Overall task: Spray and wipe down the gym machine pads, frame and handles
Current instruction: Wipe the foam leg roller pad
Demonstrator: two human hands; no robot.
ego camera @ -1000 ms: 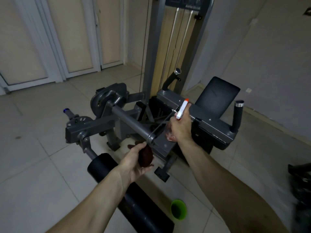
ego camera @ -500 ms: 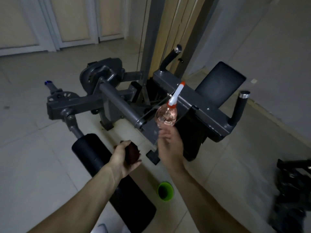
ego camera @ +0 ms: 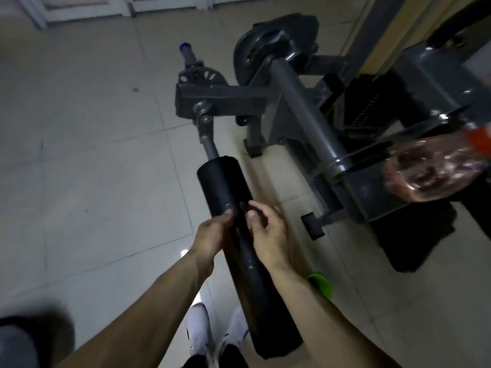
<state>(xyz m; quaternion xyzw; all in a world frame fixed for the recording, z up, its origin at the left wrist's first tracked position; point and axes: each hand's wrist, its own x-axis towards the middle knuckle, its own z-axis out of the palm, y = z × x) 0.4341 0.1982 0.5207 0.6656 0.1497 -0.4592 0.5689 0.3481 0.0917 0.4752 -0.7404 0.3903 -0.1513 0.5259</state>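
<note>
Both hands are now sitting on the black roller pad (ego camera: 225,181) at the centre of the frame, whereas half a second ago the right hand (ego camera: 268,229) was lifting the spray bottle (ego camera: 430,171) and the left hand (ego camera: 212,232) was hanging beside the pad with a dark cloth. That bottle, pinkish with an orange-red top, is now showing blurred at the right edge, free of either hand, just beside the grey machine frame (ego camera: 305,118); what it is resting on is not clear. The left hand is lying against the pad's left side with its thumb on the black surface. The right hand is curling its fingers over the top of the pad close by. Each grip is closed down against the dark pad, but whether either one is holding the cloth I cannot tell. A green cup (ego camera: 321,284) is standing on the tiled floor (ego camera: 93,155) at lower right, and white shoes (ego camera: 199,330) are showing at the bottom.
</note>
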